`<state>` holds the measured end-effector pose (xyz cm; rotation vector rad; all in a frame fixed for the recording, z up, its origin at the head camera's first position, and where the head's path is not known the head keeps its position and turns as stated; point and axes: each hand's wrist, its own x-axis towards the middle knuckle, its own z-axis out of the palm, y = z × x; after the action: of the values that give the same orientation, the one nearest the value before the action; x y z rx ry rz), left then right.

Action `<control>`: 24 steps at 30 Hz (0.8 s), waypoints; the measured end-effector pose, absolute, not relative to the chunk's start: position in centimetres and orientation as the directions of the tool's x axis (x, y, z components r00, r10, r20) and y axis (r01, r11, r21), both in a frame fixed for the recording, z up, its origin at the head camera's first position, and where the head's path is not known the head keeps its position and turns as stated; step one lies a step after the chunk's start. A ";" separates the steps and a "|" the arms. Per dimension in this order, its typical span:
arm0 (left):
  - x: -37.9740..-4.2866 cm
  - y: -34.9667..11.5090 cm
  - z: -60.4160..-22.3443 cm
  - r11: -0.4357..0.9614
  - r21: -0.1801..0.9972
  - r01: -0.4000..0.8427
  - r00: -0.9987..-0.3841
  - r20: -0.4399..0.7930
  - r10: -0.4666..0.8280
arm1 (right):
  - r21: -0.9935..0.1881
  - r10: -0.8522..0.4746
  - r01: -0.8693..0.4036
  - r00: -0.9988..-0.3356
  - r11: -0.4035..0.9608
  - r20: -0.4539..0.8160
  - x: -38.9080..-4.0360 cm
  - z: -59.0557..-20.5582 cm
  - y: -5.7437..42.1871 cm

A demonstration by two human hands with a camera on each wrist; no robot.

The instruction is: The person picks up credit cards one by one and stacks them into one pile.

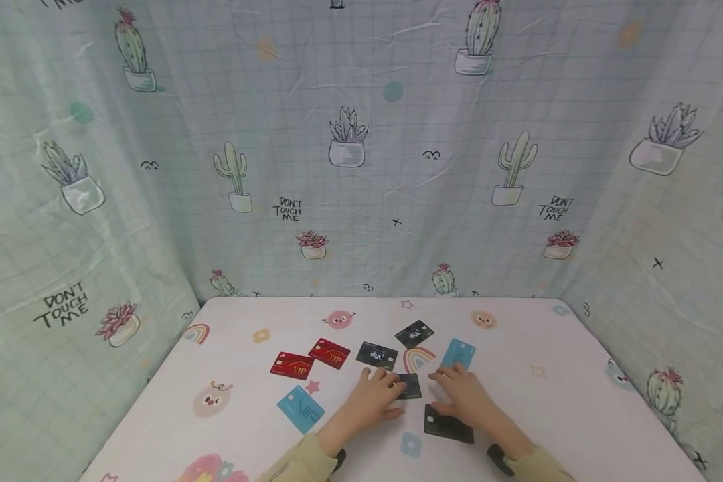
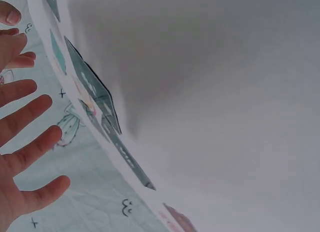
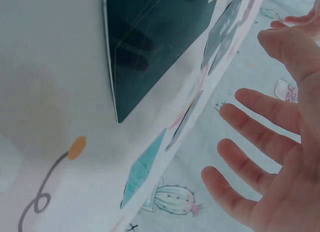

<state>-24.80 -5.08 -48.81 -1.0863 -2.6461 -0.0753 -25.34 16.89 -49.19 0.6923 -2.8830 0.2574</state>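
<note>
In the head view my left hand (image 1: 369, 400) hovers over the table, its fingers spread beside a black card (image 1: 410, 386) that it partly covers. My right hand (image 1: 465, 397) is over the near right black card (image 1: 447, 424), hiding its upper edge. Straight, separate fingers (image 2: 30, 152) with nothing between them appear in the left wrist view. The right wrist view likewise shows spread fingers (image 3: 255, 132), apart from the large dark card (image 3: 155, 46). A blue card (image 1: 458, 354) lies just beyond my right fingertips, and a black Vip card (image 1: 377, 355) beyond my left ones.
Two red VIP cards (image 1: 292, 365) lie left of the hands, with a blue card (image 1: 301, 409) nearer. Another black Vip card (image 1: 414, 333) lies farther back. All rest on the white patterned table (image 1: 247, 435); a cactus-print curtain (image 1: 397, 201) surrounds its back and sides.
</note>
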 end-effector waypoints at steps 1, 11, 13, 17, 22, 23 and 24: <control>-24.7 -5.0 -48.8 0.712 -0.057 0.700 -0.673 0.280 0.684 | -0.131 -0.429 -0.457 -0.882 0.880 0.196 -25.2 -49.1 16.9; -23.3 -3.8 -47.7 0.681 -0.118 0.723 -0.626 0.305 0.718 | -0.160 -0.407 -0.435 -0.895 0.886 0.181 -24.2 -48.5 17.4; -23.0 -3.5 -47.5 0.673 -0.116 0.730 -0.621 0.298 0.725 | -0.168 -0.407 -0.435 -0.896 0.885 0.176 -24.0 -48.5 17.6; -22.6 -2.9 -47.5 0.664 -0.110 0.739 -0.620 0.272 0.736 | -0.162 -0.410 -0.437 -0.895 0.885 0.173 -23.6 -48.5 18.1; -22.2 -2.3 -47.7 0.648 -0.159 0.745 -0.605 0.251 0.756 | -0.163 -0.399 -0.419 -0.906 0.893 0.140 -22.9 -48.6 18.8; -22.1 -2.1 -47.7 0.643 -0.174 0.745 -0.599 0.248 0.761 | -0.169 -0.393 -0.411 -0.910 0.896 0.129 -22.8 -48.6 18.9; -22.1 -2.0 -47.8 0.638 -0.190 0.747 -0.593 0.245 0.767 | -0.171 -0.387 -0.403 -0.914 0.899 0.121 -22.6 -48.6 19.0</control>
<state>-22.07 -2.03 -47.76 -1.2168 -2.5572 0.0955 -22.58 19.00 -48.56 0.6208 -2.9797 0.2961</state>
